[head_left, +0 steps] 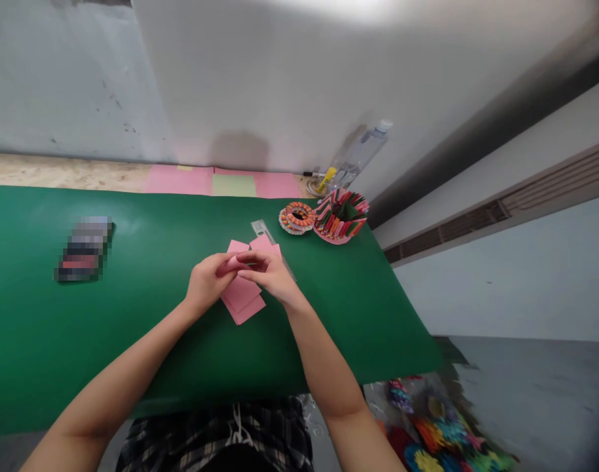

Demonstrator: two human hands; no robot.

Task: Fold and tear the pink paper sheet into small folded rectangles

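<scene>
Above the green table, my left hand [207, 280] and my right hand [271, 275] meet over several pink paper pieces [243, 296]. Between the fingers of both hands is a curled pink paper [231, 263], pinched from either side. The loose pink pieces lie overlapping on the table just below and behind my hands. A ruler [261, 229] shows partly from beneath the papers, its middle hidden by them and my right hand.
On the green table [132, 341], a phone-like object [84, 250] lies left. Ring-shaped paper pieces [297, 217] and a round paper holder [341, 217] stand back right, near a tilted clear bottle [361, 154]. Pink sheets [179, 180] line the wall. Colourful items [442, 432] lie on the floor.
</scene>
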